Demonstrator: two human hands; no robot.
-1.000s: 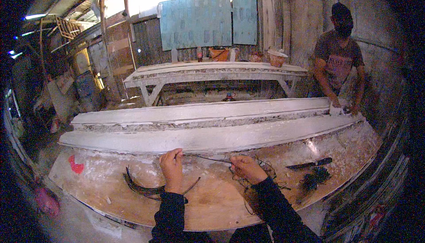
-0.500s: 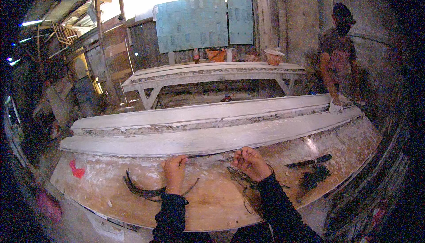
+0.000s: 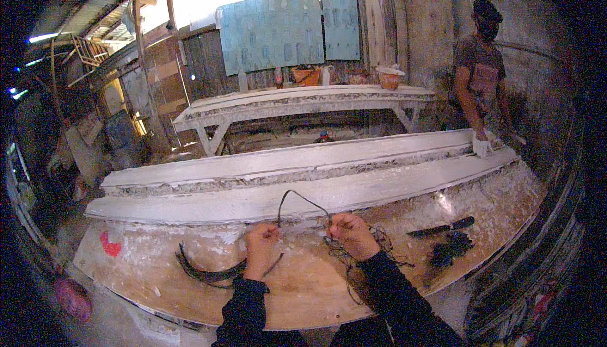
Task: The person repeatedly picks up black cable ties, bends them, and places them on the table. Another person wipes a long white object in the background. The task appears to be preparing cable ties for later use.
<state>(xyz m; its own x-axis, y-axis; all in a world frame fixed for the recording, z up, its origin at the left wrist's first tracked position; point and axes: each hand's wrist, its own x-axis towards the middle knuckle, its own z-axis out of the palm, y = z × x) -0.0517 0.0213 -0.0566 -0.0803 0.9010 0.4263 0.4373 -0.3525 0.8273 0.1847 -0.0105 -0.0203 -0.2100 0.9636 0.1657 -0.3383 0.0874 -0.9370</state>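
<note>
A thin dark strip [image 3: 290, 192] arches up between my two hands, its bend standing over the edge of the near white moulding. My left hand [image 3: 261, 244] pinches one end of it, and my right hand [image 3: 351, 234] pinches the other. Beside my left wrist a bundle of dark strips [image 3: 205, 275] lies curved on the wooden board. Under and around my right hand spreads a loose tangle of thin dark strands [image 3: 354, 270]. Farther right are a black-handled knife [image 3: 441, 227] and a dark clump of short fibres [image 3: 450, 249].
Two long white mouldings [image 3: 190, 204] run along the back of the wooden board [image 3: 297, 303]. A co-worker [image 3: 484, 81] touches their right end with a white thing in one hand. Behind stands a white bench [image 3: 303, 103] bearing an orange bucket [image 3: 306, 77]. A red scrap [image 3: 110, 244] lies at left.
The strip was stretched straight between my hands; now it bows upward in an arch. My hands have come closer together and slightly lower. The co-worker's hand shifted a little.
</note>
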